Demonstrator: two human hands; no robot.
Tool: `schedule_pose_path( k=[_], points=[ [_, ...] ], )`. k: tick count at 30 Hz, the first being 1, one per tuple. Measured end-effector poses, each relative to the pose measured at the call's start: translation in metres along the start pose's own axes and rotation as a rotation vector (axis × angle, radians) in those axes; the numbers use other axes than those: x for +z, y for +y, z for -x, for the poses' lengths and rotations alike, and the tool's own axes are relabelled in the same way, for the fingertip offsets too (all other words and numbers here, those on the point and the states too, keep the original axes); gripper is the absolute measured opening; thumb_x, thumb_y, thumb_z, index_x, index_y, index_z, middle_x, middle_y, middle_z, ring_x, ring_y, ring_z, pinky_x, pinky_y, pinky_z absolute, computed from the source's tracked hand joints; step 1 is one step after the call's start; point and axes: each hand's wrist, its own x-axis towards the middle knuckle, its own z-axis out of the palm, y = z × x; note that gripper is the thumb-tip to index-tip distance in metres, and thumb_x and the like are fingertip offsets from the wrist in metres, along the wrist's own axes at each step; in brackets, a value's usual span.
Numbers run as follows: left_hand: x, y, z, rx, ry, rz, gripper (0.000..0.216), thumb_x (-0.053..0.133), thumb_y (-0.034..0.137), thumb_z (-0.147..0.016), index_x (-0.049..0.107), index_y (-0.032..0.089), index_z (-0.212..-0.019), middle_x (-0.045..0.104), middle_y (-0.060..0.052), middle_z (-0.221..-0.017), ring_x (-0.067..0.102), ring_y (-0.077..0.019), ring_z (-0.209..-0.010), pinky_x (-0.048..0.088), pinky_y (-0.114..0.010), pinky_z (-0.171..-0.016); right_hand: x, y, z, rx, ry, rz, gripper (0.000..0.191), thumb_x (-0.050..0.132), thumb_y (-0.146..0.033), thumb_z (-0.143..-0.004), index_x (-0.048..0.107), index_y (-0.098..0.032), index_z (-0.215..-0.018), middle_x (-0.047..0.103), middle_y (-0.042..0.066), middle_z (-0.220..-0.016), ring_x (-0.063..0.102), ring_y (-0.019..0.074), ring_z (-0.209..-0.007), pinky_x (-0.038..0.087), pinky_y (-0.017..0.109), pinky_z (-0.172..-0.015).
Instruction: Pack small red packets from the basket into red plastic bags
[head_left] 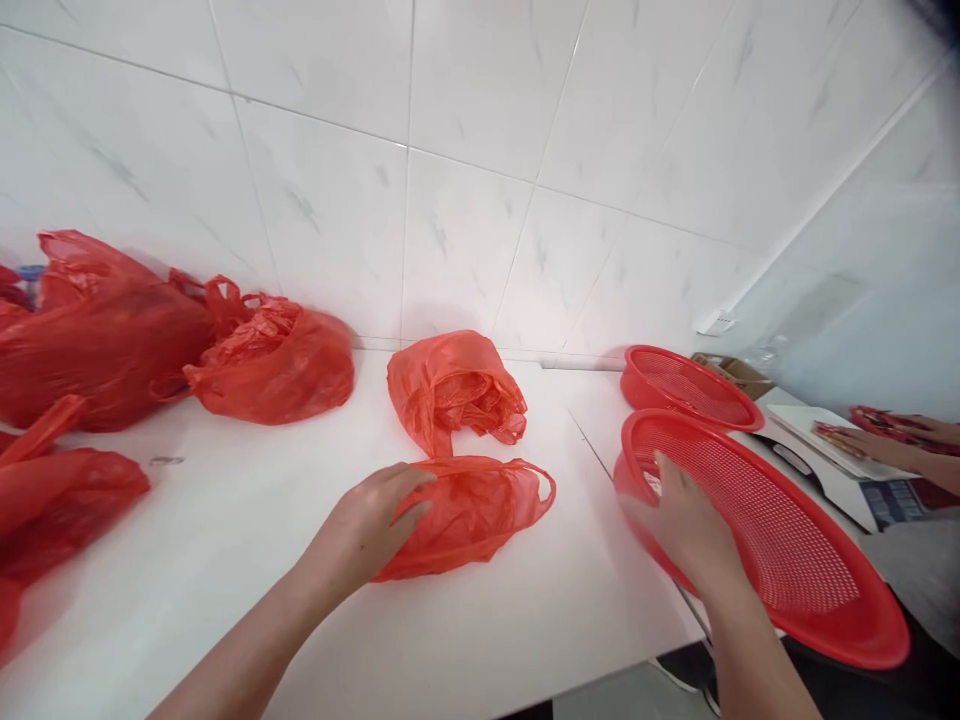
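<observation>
On the white table, a thin red plastic bag [480, 510] lies with its mouth spread, one loop handle out to the right. My left hand [382, 515] rests at its left edge, thumb and fingers apart, the other fingers partly hidden. A second red plastic bag [450, 385], crumpled, sits just behind it. My right hand [690, 525], slightly blurred, reaches over the left rim of a large red mesh basket [802, 540]. Its thumb and fingers look spread. A small pale item [654, 484] shows beside the fingers, too small to name.
Filled red bags [277, 365] line the left side along the tiled wall [322, 200]. Behind the large basket stands another red basket [690, 385]. To the right, another person's hands [862, 440] are over a white board [832, 435]. A cardboard box [739, 375] stands beyond.
</observation>
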Motion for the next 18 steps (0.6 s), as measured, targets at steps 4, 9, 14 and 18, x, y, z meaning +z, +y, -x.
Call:
schedule_pose_path(
  k=[4, 9, 14, 18],
  points=[
    [-0.008, -0.017, 0.008, -0.002, 0.128, -0.207, 0.040, 0.056, 0.041, -0.077, 0.058, 0.029, -0.115, 0.055, -0.008, -0.117, 0.050, -0.0310, -0.109, 0.043, -0.040, -0.086, 0.019, 0.021, 0.047, 0.041, -0.235, 0.232, 0.043, 0.035, -0.020, -0.085, 0.050, -0.013, -0.125, 0.068, 0.017, -0.084, 0.066, 0.0298, -0.076, 0.048, 0.038, -0.063],
    [-0.013, -0.033, 0.019, -0.232, -0.018, -0.162, 0.062, 0.061, 0.048, -0.069, 0.046, 0.034, -0.128, 0.042, -0.008, -0.134, 0.048, -0.0352, -0.113, 0.049, -0.040, -0.077, 0.034, 0.008, 0.094, -0.108, -0.162, 0.333, 0.051, 0.031, -0.005, -0.081, 0.051, -0.020, -0.125, 0.069, 0.012, -0.082, 0.067, 0.0250, -0.068, 0.048, 0.031, -0.053],
    [-0.017, -0.021, 0.021, -0.279, 0.004, 0.032, 0.054, 0.062, 0.044, -0.068, 0.055, 0.034, -0.120, 0.045, -0.007, -0.131, 0.047, -0.0361, -0.114, 0.052, -0.034, -0.069, 0.018, 0.005, 0.073, -0.088, -0.266, 0.238, 0.050, 0.032, -0.006, -0.080, 0.054, -0.021, -0.122, 0.070, 0.012, -0.084, 0.067, 0.0260, -0.075, 0.047, 0.032, -0.059],
    [-0.017, -0.019, 0.021, -0.304, 0.027, 0.103, 0.057, 0.066, 0.043, -0.063, 0.056, 0.033, -0.119, 0.044, -0.007, -0.133, 0.056, -0.0326, -0.102, 0.053, -0.032, -0.063, -0.001, 0.009, 0.050, -0.037, -0.349, 0.145, 0.045, 0.037, -0.020, -0.084, 0.050, -0.019, -0.127, 0.068, 0.016, -0.095, 0.065, 0.0308, -0.087, 0.047, 0.039, -0.068]
  ],
)
